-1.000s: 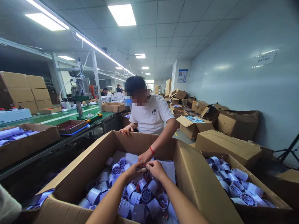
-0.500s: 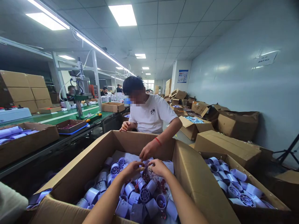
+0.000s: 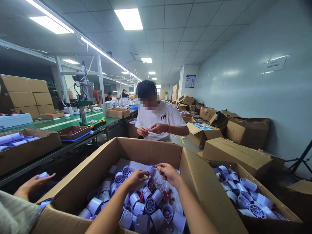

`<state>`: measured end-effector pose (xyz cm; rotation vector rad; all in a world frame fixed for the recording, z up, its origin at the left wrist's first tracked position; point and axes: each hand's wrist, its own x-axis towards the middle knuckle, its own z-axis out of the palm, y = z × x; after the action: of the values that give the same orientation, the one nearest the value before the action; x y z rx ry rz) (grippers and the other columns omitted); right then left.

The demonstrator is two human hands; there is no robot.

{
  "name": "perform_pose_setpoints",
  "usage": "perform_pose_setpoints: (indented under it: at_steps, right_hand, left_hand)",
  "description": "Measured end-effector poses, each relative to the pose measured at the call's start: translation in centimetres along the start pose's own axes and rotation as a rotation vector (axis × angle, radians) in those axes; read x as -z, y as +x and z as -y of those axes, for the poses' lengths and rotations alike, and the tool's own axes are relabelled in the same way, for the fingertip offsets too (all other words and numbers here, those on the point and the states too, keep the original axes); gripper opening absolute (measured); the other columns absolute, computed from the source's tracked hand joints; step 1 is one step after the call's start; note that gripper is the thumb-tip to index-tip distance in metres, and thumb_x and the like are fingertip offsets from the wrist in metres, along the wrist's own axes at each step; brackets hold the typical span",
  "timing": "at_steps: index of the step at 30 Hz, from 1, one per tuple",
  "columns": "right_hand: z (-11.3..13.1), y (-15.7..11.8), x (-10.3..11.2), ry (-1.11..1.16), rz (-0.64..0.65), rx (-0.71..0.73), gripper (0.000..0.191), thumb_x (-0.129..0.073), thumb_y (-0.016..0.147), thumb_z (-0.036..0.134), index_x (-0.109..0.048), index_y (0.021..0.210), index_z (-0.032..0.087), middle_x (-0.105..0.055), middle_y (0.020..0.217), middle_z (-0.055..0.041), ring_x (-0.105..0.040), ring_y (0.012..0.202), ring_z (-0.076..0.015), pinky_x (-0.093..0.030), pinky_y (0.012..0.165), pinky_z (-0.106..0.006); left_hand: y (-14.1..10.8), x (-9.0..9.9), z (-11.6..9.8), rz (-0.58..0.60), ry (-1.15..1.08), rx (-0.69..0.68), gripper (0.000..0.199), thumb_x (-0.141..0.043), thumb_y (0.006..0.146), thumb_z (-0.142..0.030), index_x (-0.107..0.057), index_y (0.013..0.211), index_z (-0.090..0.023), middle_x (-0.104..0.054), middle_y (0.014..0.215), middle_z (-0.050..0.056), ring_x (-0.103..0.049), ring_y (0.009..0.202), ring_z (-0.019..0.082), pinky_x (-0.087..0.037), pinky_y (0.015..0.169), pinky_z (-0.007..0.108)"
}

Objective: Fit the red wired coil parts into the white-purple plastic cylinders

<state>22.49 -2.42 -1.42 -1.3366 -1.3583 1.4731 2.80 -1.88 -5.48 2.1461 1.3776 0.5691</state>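
Note:
Both my hands are inside a large cardboard box (image 3: 207, 185) holding many white plastic cylinder parts (image 3: 151, 204). My left hand (image 3: 136, 178) is above the parts, thumb and fingers pinched together; what they hold is too small to make out. To its right, my right hand (image 3: 168, 173) is also closed in a pinch, with something pale at the fingertips that I cannot identify. Between and below the hands lie small red parts with thin wires (image 3: 168, 196), on pale sheeting in the box.
Across the box, a person in a white shirt (image 3: 161, 117) holds something small. At left, another person's hand (image 3: 34, 185) grips a white cylinder. A second carton of cylinders (image 3: 275, 198) stands right. A press machine (image 3: 86, 94) stands over the green conveyor (image 3: 56, 122).
The facing person's hand has left my box and joined the other at chest height. My hands have moved slightly apart. A co-worker's hand with a cylinder has appeared at left.

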Motion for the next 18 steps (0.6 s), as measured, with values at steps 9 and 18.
perform_pose_setpoints:
  at_steps: [9,18]
  right_hand:
    - [-0.8,0.8,0.9,-0.019,-0.114,-0.055,0.009,-0.061,0.068,0.018,-0.061,0.076,0.017,-0.043,0.043,0.0088,-0.028,0.035,-0.0047,-0.015,0.037,-0.019]
    - [-0.8,1.2,1.2,-0.029,-0.200,-0.065,0.004,-0.057,0.073,0.021,-0.058,0.073,0.017,-0.043,0.043,0.0088,-0.025,0.033,-0.0045,-0.013,0.037,-0.019]
  left_hand:
    - [0.1,0.0,0.2,-0.004,-0.053,-0.024,0.033,-0.050,0.080,-0.042,-0.070,0.093,-0.018,-0.065,0.086,0.003,-0.055,0.080,0.018,-0.043,0.075,0.025]
    - [0.6,-0.6,1.0,0.012,-0.042,-0.063,0.040,-0.048,0.080,-0.050,-0.070,0.087,-0.017,-0.062,0.086,0.004,-0.053,0.078,0.018,-0.041,0.075,0.026]
